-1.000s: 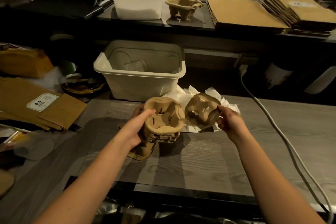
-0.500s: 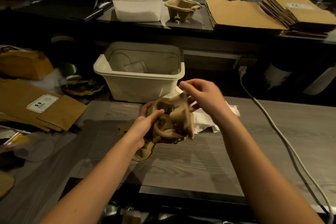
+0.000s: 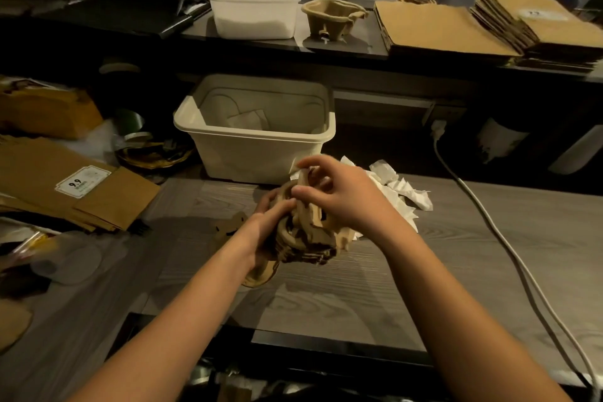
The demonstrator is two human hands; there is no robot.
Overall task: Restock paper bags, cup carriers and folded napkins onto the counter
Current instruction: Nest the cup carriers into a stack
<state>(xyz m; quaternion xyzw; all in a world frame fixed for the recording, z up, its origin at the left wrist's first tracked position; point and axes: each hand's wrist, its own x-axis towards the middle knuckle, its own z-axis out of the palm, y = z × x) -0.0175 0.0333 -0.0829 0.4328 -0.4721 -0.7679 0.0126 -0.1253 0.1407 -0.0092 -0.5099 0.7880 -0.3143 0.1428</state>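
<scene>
A stack of brown pulp cup carriers stands tilted on the grey wooden table. My left hand grips its left side. My right hand comes over the top, fingers curled onto the uppermost carrier. White napkins lie crumpled just behind my right hand. On the dark counter at the back sit one cup carrier, a flat pile of brown paper bags and a second, fanned pile of bags.
A cream plastic bin stands right behind the carriers. A white lidded tub sits on the counter. More paper bags with a price label lie at the left. A white power cable crosses the table's right side.
My right hand brought the loose carrier from the right onto the top of the stack that my left hand holds. The stack has tipped a little.
</scene>
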